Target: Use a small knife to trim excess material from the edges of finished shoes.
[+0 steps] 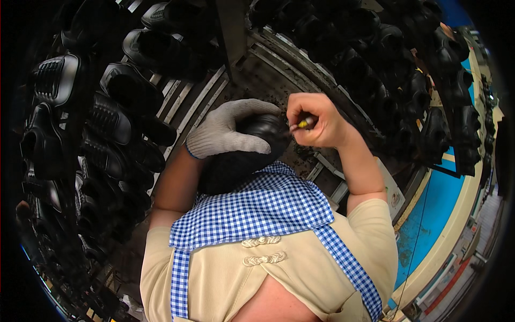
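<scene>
**Gloved hand holds a black shoe, bare hand works on it with a small tool**

The shoe (252, 147) is black, smooth and a little shiny, with a rounded shape. It lies in the middle of the scene, pressed against the blue and white checked apron (257, 206). The left hand (230, 129) wears a white knitted glove with a rough weave; its grip is clamped over the top of the shoe. The right hand (316, 121) is bare, and its fingers are closed together on a thin tool (301, 124) with a yellow part. The tool tip touches the far right side of the shoe. Many black shoes stand on racks (107, 129) at left and far right.
</scene>
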{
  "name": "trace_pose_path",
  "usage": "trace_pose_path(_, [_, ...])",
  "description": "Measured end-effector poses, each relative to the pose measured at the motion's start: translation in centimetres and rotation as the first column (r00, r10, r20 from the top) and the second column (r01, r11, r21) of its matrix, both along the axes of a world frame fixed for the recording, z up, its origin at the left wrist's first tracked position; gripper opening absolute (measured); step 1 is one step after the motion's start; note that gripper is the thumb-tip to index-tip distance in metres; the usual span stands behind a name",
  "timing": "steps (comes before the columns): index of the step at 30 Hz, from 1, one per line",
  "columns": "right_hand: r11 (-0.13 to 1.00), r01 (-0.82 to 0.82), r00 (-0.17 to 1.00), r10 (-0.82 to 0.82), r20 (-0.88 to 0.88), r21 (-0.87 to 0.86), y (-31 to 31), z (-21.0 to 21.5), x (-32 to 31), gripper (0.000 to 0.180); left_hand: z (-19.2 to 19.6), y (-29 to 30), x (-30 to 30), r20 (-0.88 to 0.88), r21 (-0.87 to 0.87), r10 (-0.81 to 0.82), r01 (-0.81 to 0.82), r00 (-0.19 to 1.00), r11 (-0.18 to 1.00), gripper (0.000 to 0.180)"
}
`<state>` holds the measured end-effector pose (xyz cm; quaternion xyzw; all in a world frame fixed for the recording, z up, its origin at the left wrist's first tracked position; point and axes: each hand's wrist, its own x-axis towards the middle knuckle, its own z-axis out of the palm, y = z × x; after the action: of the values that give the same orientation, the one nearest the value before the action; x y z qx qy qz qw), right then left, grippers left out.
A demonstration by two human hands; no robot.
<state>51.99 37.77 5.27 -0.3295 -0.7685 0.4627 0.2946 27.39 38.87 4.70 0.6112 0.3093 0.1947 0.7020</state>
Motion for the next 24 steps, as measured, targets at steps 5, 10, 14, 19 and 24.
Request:
trace_pose_path(5, [0.93, 0.026, 0.997, -0.051, 0.057, 0.368, -1.4, 1.0, -0.6, 0.024, -0.1, -0.1, 0.1, 0.005, -0.018, 0.018, -0.018, 1.0, 1.0, 0.079])
trace_pose_path(10, [0.854, -0.197, 0.925, -0.001, 0.379, 0.481, -1.6, 3.6, -0.7, 0.026, 0.0, 0.0, 0.7, -0.025, 0.005, -0.04, 0.04, 0.999, 0.999, 0.078])
trace_pose_path(14, [0.833, -0.291, 0.869, 0.024, 0.495, 0.471, -1.4, 4.2, -1.3, 0.028, 0.5, -0.2, 1.0, -0.085, 0.052, -0.063, 0.068, 0.994, 0.996, 0.075])
trace_pose_path(19, [0.906, -0.238, 0.93, 0.11, 0.35, 0.349, -1.2, 2.3, -0.9, 0.028, 0.1, -0.5, 0.8, -0.068, -0.023, -0.066, 0.064, 0.995, 0.998, 0.079])
trace_pose_path(24, [0.979, -0.164, 0.979, 0.147, 0.145, 0.12, -0.8, 0.7, -0.6, 0.021, -0.9, -0.5, 0.5, -0.071, -0.01, -0.064, 0.063, 0.995, 0.998, 0.082])
